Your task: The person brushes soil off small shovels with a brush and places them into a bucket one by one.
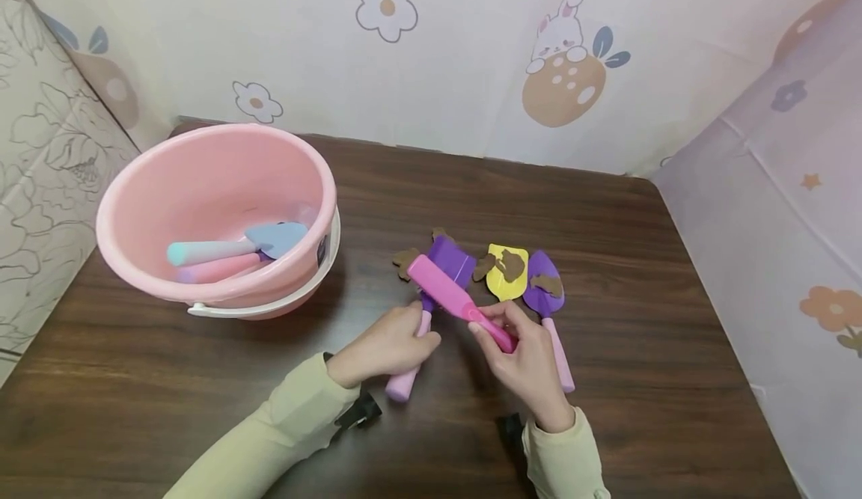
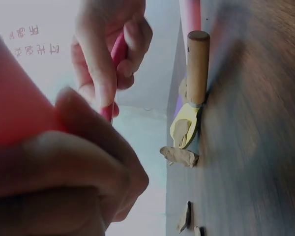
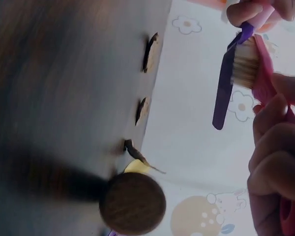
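Note:
My left hand (image 1: 387, 342) grips the pink handle of a toy shovel (image 1: 458, 259) with a flat purple blade, raised above the table. In my right hand (image 1: 528, 357) is a pink brush (image 1: 441, 283), pinched by its handle. The right wrist view shows its pale bristles (image 3: 246, 66) touching the purple blade. Just beyond lies a small yellow shovel (image 1: 500, 286) with a wooden handle (image 2: 198, 66) and brown clay-like pieces (image 1: 512, 264) on it. Beside it rests a purple trowel (image 1: 539, 301) with a pink handle, bearing another brown piece (image 1: 547, 284).
A pink bucket (image 1: 316, 166) with a white handle stands at the left, with a blue trowel (image 1: 279, 239) and a pink-handled tool (image 1: 225, 268) inside. More brown pieces (image 1: 404, 261) lie on the dark wooden table (image 1: 606, 207). Patterned curtains (image 1: 458, 72) border the table.

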